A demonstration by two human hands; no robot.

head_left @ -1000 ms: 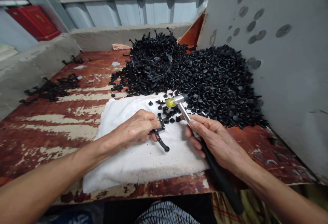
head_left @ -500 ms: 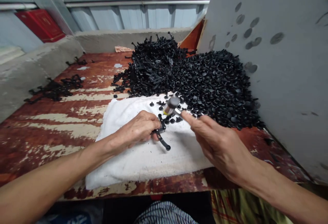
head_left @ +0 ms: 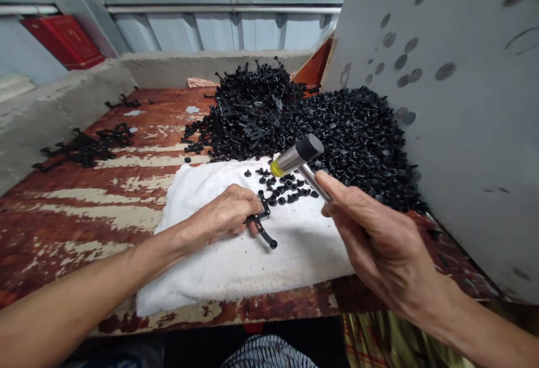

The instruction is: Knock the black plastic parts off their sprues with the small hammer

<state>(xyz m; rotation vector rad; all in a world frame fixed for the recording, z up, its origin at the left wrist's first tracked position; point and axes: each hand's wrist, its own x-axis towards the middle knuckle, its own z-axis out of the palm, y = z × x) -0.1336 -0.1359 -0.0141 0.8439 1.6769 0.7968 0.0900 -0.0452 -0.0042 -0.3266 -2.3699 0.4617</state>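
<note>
My left hand is closed on a black jointed bracket with slim arms and round ends, low over a folded white cloth. The fingers hide part of the bracket. Raised to the right of it, my right hand grips the metal handle of a mallet. The mallet head is silver, with one black face and one yellow face, and hangs in the air above the cloth. Beneath it, several small black round-based studs lie loose on the cloth, just beyond the bracket.
A heap of black arm-shaped parts stands at the back, beside a big pile of black studs. More black brackets lie on the worn red-brown table at left. A grey panel rises on the right.
My right hand has lifted the mallet up and to the right, away from the bracket. My left hand keeps the bracket in nearly the same place.
</note>
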